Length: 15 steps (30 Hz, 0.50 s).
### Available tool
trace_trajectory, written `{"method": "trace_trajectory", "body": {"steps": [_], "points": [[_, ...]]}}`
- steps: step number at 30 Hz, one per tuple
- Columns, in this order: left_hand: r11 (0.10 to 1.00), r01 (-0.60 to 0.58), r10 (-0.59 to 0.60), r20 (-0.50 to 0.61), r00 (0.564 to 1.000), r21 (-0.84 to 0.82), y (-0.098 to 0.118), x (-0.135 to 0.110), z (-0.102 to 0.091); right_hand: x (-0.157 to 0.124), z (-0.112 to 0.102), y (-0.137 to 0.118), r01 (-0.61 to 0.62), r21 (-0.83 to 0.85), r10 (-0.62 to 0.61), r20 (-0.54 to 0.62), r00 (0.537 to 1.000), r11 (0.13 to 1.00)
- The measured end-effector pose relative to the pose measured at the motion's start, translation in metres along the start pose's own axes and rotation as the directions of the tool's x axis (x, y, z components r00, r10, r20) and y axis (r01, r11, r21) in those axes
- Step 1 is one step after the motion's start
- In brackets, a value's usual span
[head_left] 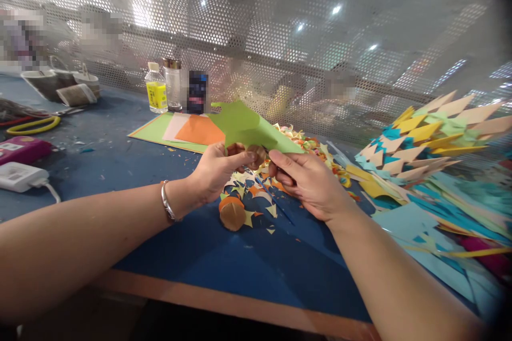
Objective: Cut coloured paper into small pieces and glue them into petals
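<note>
Raised above the table, a light green sheet of paper (250, 123) with a cut, curved edge is pinched in my left hand (214, 170). The same fingers press a small round brown piece (257, 155) against its lower edge. My right hand (306, 176) is closed beside that piece, at the sheet's lower right. A thin dark tip shows at its fingertips, too small to name. Beneath both hands lie star-shaped paper scraps (256, 192) and a thin blue stick (286, 212). Another brown disc (233, 217) with orange paper behind it rests nearer to me.
Green, pink and orange sheets (200, 129) lie behind my left hand. A yellow-labelled bottle (156, 90) and a glass jar (173, 85) stand by the perforated screen (256, 21). Yellow-handled scissors (34, 127) lie left; folded paper pieces (420, 138) are stacked right.
</note>
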State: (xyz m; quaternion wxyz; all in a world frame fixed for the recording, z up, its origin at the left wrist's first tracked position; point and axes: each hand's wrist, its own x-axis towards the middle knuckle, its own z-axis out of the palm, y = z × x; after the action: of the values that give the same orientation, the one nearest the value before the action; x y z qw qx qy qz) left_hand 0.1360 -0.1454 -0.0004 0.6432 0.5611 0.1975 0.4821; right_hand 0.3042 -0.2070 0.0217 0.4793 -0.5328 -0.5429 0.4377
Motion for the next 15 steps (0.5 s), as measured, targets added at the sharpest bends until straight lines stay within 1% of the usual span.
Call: {"method": "trace_trajectory", "body": {"steps": [6, 15], "points": [[0.999, 0.041, -0.041, -0.012, 0.999, -0.014, -0.0006, -0.0006, -0.0003, 0.0014, -0.0008, -0.0001, 0.005, -0.043, -0.005, -0.013, 1.0, 0.999], [0.995, 0.042, -0.046, -0.042, 0.998, -0.095, -0.0015, 0.0002, 0.0005, -0.0003, -0.0005, -0.0006, 0.056, -0.132, -0.061, -0.04, 0.997, 0.99]]}}
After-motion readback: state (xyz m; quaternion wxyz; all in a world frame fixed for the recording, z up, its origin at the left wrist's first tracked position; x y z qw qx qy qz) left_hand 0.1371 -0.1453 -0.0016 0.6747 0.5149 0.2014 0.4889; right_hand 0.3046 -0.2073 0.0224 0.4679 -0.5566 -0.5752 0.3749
